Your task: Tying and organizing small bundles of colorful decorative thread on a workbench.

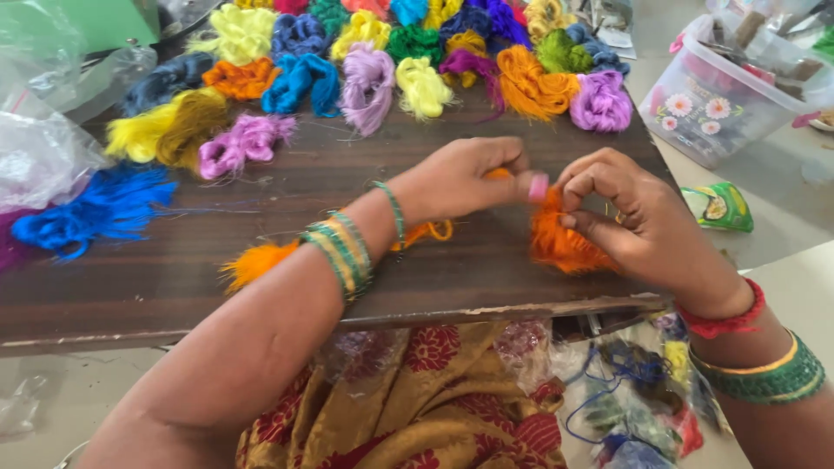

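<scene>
Centre frame: left hand and right hand are pinching, fingers closed, an orange thread bundle (kept taut for working) over the wooden board.

The orange thread bundle is half hidden under the right hand; the plastic box runs off the top edge.

The thread bundle lies on the surface near its front edge. Behind the bundle, many thread skeins spread along the surface's far side. Right of the bundle, off the surface, sits a plastic box; a small packet lies before that box.
</scene>
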